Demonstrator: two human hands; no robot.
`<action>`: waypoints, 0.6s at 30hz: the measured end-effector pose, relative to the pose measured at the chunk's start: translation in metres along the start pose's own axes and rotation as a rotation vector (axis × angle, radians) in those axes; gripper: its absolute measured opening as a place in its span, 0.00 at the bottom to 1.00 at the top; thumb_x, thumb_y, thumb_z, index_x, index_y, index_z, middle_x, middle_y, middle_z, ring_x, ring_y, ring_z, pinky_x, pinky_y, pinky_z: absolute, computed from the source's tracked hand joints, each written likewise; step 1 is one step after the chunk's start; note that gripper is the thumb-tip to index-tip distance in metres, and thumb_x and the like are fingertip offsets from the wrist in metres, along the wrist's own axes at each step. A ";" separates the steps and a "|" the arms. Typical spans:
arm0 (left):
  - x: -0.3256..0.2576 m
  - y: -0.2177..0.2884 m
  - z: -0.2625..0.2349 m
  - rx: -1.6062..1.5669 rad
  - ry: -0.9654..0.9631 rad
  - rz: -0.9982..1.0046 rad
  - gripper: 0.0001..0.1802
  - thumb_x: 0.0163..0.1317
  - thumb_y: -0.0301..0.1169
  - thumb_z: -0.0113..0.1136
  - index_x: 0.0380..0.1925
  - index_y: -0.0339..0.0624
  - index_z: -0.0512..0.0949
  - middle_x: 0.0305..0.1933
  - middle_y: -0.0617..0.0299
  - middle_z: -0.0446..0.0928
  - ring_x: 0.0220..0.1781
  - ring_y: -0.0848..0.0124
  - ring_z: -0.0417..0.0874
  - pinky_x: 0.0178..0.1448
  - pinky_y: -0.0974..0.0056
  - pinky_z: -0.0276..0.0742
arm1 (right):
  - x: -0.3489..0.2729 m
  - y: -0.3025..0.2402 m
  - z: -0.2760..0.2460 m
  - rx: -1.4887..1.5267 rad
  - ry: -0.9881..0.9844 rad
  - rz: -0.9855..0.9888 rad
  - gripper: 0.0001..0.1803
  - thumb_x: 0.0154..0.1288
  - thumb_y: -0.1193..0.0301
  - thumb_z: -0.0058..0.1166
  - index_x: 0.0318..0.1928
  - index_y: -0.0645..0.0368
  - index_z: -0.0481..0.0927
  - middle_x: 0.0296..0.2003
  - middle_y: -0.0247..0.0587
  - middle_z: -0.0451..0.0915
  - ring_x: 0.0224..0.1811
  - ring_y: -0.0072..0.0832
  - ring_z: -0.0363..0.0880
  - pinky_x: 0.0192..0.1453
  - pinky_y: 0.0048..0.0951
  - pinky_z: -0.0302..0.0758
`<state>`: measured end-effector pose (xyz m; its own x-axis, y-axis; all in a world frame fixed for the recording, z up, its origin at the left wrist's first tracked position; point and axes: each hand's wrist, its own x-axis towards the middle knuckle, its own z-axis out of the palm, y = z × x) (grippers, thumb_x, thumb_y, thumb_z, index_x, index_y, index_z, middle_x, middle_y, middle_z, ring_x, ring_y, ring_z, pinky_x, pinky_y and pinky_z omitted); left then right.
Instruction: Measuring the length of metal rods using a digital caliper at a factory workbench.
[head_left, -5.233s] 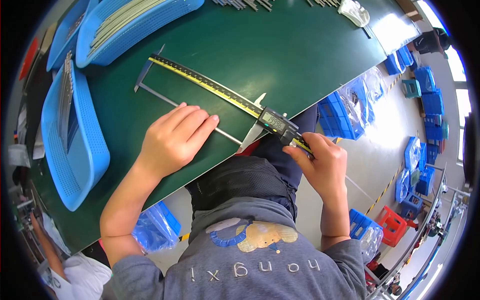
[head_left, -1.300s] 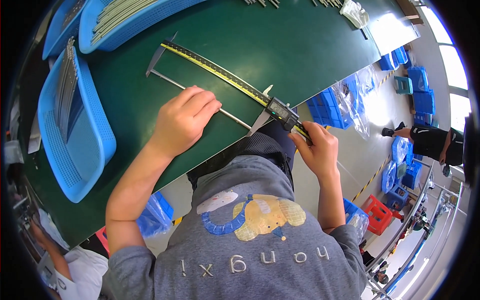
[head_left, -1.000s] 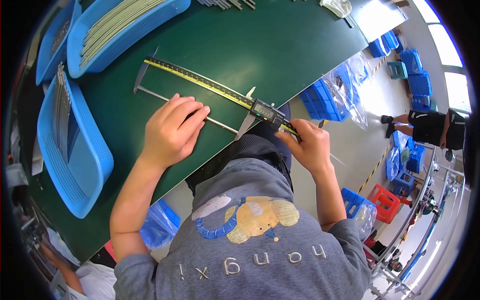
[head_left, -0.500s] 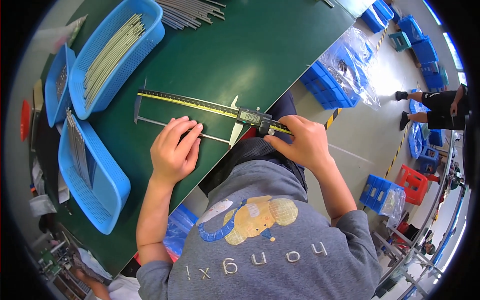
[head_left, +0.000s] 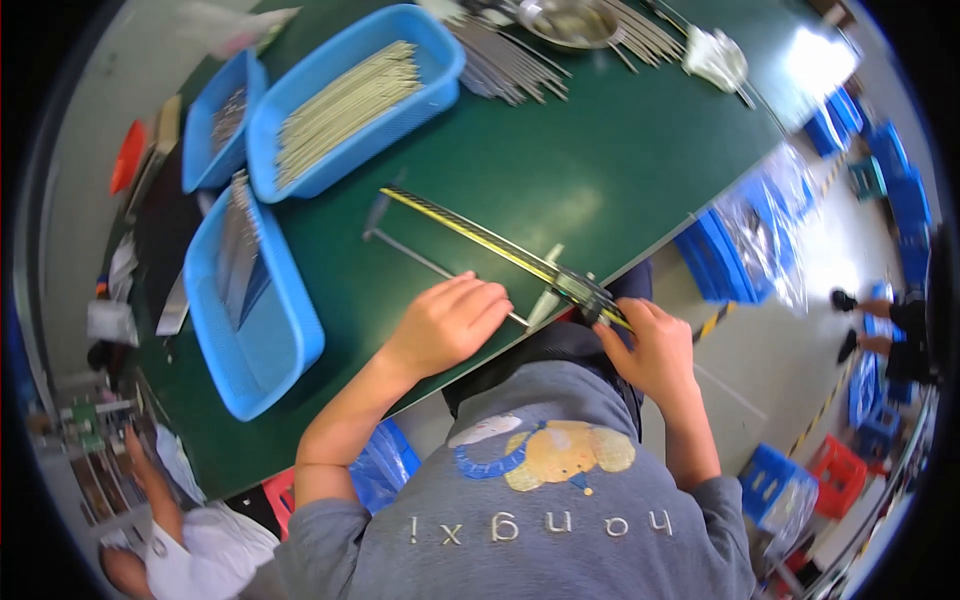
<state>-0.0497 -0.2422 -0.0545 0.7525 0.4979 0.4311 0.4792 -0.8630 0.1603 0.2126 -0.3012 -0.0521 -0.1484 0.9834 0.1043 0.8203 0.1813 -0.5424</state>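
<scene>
My right hand (head_left: 655, 345) is closed on the slider end of a digital caliper (head_left: 470, 232), near the table's front edge. The caliper's long beam runs up and left over the green table, its jaws wide apart. Between the jaws lies a thin metal rod (head_left: 410, 253), one end at the far jaw and the other by the sliding jaw. With fingers curled together, my left hand (head_left: 450, 325) pinches the rod near its closer end. My fingers hide part of the rod there. The caliper's display is too blurred to read.
Blue baskets stand at left: one with many pale rods (head_left: 350, 110), another with grey rods (head_left: 240, 250), a small one (head_left: 215, 125). At the back lie loose rods (head_left: 510, 60) and a metal bowl (head_left: 570, 22). Blue crates (head_left: 725, 260) stand beyond the right edge. A person (head_left: 200, 550) sits lower left.
The view has shifted, showing more of the table's back. My left hand's fingers have drawn closer together on the rod. The caliper slants more steeply, its display less visible.
</scene>
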 end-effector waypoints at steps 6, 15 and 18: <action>0.052 -0.043 -0.072 0.196 0.405 0.009 0.09 0.47 0.26 0.59 0.32 0.41 0.78 0.37 0.61 0.77 0.28 0.68 0.80 0.27 0.66 0.75 | 0.008 0.000 -0.001 0.044 -0.020 0.003 0.14 0.50 0.65 0.65 0.34 0.61 0.79 0.20 0.44 0.75 0.19 0.36 0.74 0.24 0.33 0.69; 0.033 -0.175 -0.047 0.307 0.251 -0.650 0.10 0.59 0.27 0.54 0.41 0.43 0.78 0.41 0.60 0.76 0.40 0.57 0.80 0.40 0.57 0.77 | 0.006 0.003 0.001 0.017 0.071 -0.053 0.14 0.50 0.66 0.66 0.33 0.61 0.79 0.21 0.43 0.75 0.17 0.36 0.72 0.22 0.32 0.67; 0.003 -0.151 -0.069 0.265 0.333 -0.671 0.12 0.59 0.31 0.55 0.43 0.42 0.78 0.43 0.57 0.77 0.45 0.56 0.79 0.46 0.56 0.76 | 0.007 0.005 -0.004 0.015 0.056 -0.019 0.13 0.50 0.67 0.66 0.32 0.61 0.79 0.20 0.42 0.74 0.16 0.33 0.71 0.22 0.31 0.66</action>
<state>-0.1513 -0.1166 -0.0164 0.1108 0.8162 0.5670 0.9055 -0.3180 0.2808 0.2181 -0.2934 -0.0511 -0.1324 0.9781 0.1605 0.8094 0.2002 -0.5521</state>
